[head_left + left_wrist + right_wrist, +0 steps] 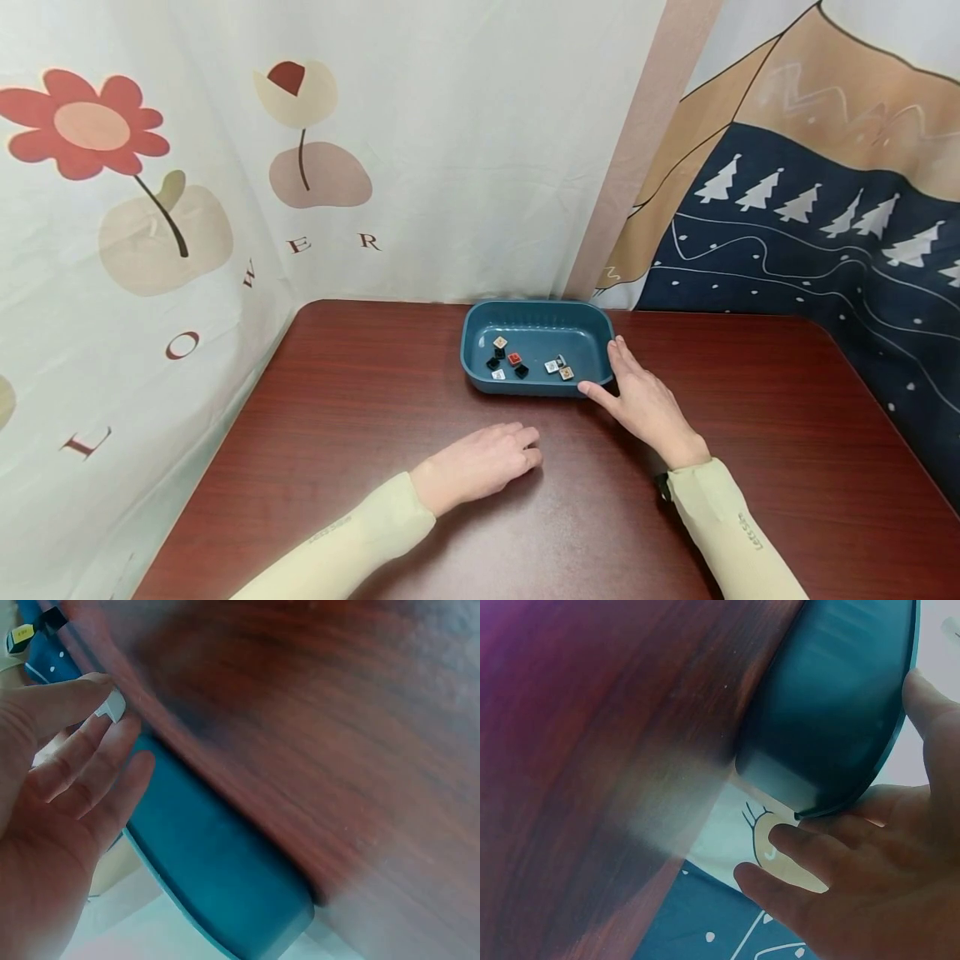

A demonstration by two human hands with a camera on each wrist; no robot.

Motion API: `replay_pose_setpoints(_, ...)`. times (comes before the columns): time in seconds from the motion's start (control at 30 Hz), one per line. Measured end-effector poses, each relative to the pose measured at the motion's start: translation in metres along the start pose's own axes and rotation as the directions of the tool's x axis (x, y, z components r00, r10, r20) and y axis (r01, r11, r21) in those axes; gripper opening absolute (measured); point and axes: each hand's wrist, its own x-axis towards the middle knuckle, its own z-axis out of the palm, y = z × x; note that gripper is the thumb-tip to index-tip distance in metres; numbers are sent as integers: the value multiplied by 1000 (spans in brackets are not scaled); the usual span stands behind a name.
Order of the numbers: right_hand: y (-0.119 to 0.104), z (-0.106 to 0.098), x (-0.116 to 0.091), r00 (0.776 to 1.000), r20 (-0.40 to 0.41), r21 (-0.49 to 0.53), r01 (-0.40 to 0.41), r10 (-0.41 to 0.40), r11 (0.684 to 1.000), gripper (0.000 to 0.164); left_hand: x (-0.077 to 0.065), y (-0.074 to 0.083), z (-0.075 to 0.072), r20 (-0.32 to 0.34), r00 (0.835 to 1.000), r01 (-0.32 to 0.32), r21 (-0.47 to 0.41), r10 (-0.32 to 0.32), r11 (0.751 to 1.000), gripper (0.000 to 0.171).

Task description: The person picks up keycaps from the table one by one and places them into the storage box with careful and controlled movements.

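My left hand (483, 462) is over the table in front of the blue tray (480, 385). In the left wrist view its thumb and finger pinch a small white block (112, 706); the fingers hide part of it, and the head view does not show it. My right hand (647, 408) touches the tray's near right corner, thumb at the front rim and fairly straight fingers along the right side. Several small cubes lie in the tray, among them a red cube (514, 359), a black cube (522, 371) and a white cube (498, 375).
The tray stands at the far edge of a reddish-brown wooden table (337, 400). Behind it hangs a pale curtain (450, 150) with printed flowers and letters. A dark blue cloth (750, 275) with white trees hangs at the right.
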Motion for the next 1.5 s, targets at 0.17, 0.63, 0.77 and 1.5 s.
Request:
replay_pose_setpoints(0.17,0,0,0,1000,-4,3,1,-1,1000,100,-1,-5,-6,-37,999,11,-10,-11,1000,19)
replay_pose_setpoints(0.63,0,0,-1,1000,4,10,-3,3,1000,104,-1,-25,-22,-136,981,109,-198,-138,974,20)
replay_pose_setpoints(0.77,1,0,-1,1000,2,7,0,0,1000,106,1,-31,-23,-200,966,113,-252,-166,961,19)
replay_pose_setpoints(1.5,1,0,0,1000,-5,4,10,-10,1000,104,33,-62,-19,-350,882,155,-420,-317,894,19)
